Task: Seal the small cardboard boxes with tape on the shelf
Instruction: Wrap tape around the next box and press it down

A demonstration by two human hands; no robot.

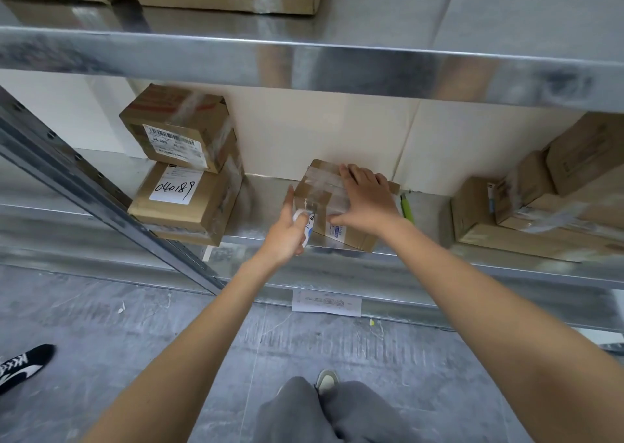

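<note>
A small brown cardboard box (341, 206) criss-crossed with clear tape sits on the grey metal shelf (439, 267), the right hand (366, 202) pressing flat and relaxed on its top while the left hand (290, 231) grips a white tape roll (305, 221) at its left edge, a green pen-like tool (407, 207) lying just beside it.
</note>
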